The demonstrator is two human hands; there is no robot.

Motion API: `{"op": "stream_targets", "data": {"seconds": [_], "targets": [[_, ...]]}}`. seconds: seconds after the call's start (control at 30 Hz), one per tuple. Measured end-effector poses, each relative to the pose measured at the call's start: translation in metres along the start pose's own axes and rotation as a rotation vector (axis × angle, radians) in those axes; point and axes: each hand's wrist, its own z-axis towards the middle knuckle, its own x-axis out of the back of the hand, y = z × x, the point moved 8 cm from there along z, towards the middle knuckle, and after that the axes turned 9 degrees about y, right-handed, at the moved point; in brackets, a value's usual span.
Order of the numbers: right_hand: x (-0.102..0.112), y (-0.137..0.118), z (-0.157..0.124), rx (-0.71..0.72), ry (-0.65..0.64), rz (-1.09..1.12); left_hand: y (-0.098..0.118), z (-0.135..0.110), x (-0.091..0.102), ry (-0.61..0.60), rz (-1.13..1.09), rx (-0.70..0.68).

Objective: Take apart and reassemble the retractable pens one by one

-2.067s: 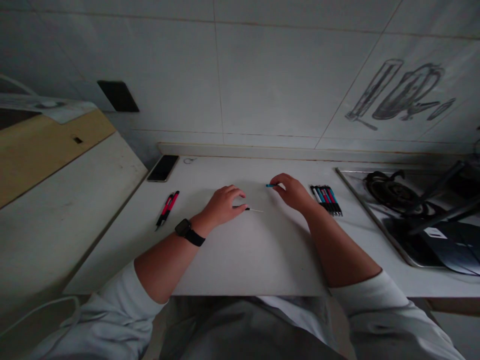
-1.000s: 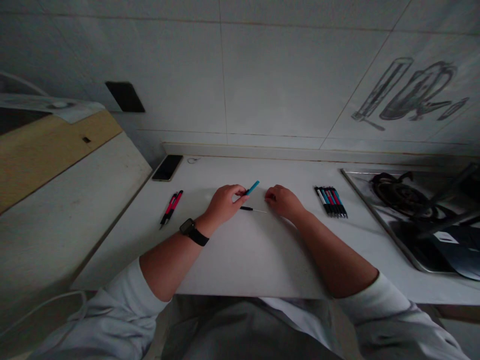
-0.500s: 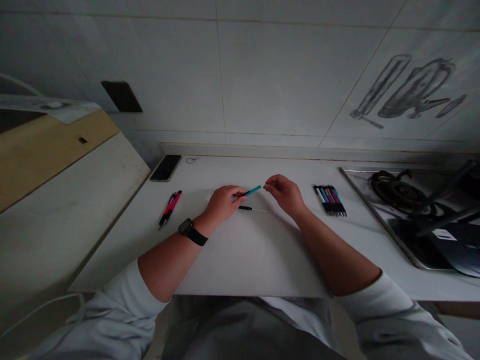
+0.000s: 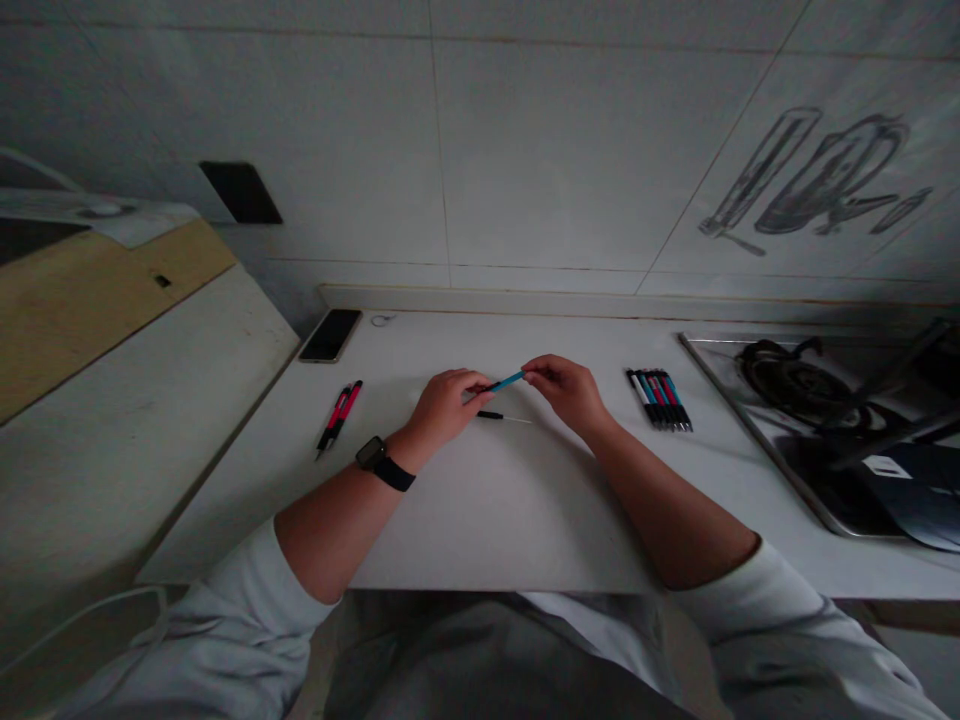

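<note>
In the head view, my left hand (image 4: 448,403) is closed on a blue pen barrel (image 4: 509,381) with a dark end, holding it tilted above the counter. The fingertips of my right hand (image 4: 564,386) are pinched at the barrel's upper right end; any small part between them is hidden. Under the barrel, on the counter, lies a black pen part with a thin pale rod (image 4: 491,415), seemingly a grip with a refill.
Two red-and-black pens (image 4: 340,416) lie at left on the white counter (image 4: 495,520), near a phone (image 4: 331,335) and a small ring (image 4: 382,320). At right is a row of several pens (image 4: 660,400), then a gas stove (image 4: 795,400). A wall stands behind.
My right hand has moved slightly left, closing the small gap to the barrel's end, and its fingertips now meet it. My left hand and the counter items stay put.
</note>
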Motion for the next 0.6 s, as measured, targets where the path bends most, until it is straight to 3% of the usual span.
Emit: {"op": "stream_targets", "data": {"seconds": [0.4,0.6], "targets": [[-0.021,-0.008,-0.009,-0.157,-0.148,0.327,0.012,0.000,0.002,0.002,-0.038,-0.065],[-0.008,-0.008,-0.002,-0.173,-0.053,0.349,0.004,-0.001,-0.002,-0.012,-0.045,-0.014]]}}
